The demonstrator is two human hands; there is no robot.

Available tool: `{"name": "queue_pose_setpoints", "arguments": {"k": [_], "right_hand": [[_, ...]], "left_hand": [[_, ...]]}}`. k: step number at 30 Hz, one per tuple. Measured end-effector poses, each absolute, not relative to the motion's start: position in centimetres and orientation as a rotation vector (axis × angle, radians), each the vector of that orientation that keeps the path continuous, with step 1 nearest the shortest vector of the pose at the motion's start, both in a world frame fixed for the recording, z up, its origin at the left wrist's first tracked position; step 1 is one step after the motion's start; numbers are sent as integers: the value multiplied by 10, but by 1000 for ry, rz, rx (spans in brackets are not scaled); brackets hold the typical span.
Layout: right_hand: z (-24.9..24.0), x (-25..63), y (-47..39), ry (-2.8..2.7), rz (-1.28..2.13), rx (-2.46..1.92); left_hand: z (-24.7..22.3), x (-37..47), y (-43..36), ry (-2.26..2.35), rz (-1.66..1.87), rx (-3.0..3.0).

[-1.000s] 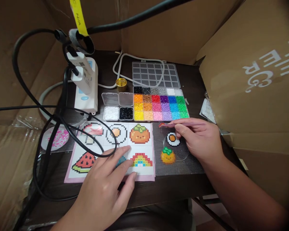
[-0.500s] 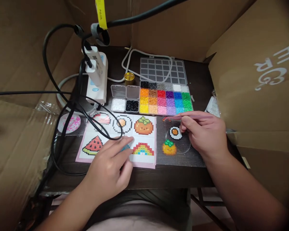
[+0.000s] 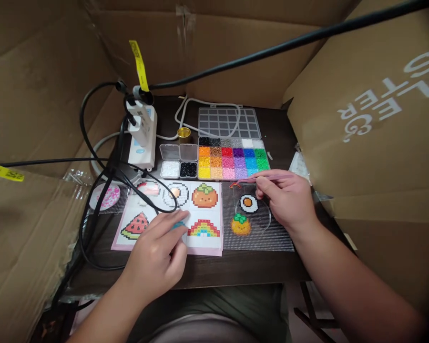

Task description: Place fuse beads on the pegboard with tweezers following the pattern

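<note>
Pink tweezers (image 3: 277, 176) are held in my right hand (image 3: 289, 197), their tips low over a small group of red and orange beads (image 3: 235, 185) at the top of the pegboard (image 3: 260, 240). Whether a bead sits between the tips is too small to tell. A finished-looking egg of beads (image 3: 249, 203) and an orange persimmon of beads (image 3: 240, 225) lie lower on that board. My left hand (image 3: 160, 250) rests on the pattern sheet (image 3: 203, 250), fingers stretched out beside the rainbow pattern (image 3: 203, 228). It covers part of a blue picture.
Behind the sheet stand a bead box (image 3: 232, 157) of many colours and two small boxes of white beads (image 3: 170, 169) and black beads (image 3: 188, 169). A power strip (image 3: 143, 143) and black cables (image 3: 110, 166) crowd the left. Cardboard walls (image 3: 232, 57) surround the table.
The camera view has tilted upward and shifted to the right. The tweezer tips have come down to the red and orange beads. My left hand stays on the sheet.
</note>
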State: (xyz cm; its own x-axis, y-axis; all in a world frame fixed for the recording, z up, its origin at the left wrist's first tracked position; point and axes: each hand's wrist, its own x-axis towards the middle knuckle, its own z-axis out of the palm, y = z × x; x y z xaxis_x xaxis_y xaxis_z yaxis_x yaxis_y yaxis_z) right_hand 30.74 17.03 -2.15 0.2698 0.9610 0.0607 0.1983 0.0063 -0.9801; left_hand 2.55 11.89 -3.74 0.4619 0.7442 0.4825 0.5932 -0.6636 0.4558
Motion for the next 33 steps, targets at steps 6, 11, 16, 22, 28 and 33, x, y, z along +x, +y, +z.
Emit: {"name": "queue_pose_setpoints", "arguments": {"k": [6, 11, 16, 22, 28, 33], "right_hand": [[-15, 303, 169, -1228, 815, -1531], [-12, 301, 170, -1263, 808, -1572], [-14, 303, 170, -1268, 816, -1565], [-14, 302, 169, -1285, 830, -1565], [-13, 299, 169, -1294, 837, -1546], [-13, 300, 169, -1295, 855, -1551]], "left_hand": [[-38, 24, 119, 1161, 944, 2486], [-36, 24, 119, 1164, 909, 2488], [-36, 24, 118, 1170, 903, 2473], [-36, 24, 118, 1171, 901, 2474], [-35, 24, 119, 1175, 896, 2487], [-35, 24, 119, 1170, 886, 2490]]}}
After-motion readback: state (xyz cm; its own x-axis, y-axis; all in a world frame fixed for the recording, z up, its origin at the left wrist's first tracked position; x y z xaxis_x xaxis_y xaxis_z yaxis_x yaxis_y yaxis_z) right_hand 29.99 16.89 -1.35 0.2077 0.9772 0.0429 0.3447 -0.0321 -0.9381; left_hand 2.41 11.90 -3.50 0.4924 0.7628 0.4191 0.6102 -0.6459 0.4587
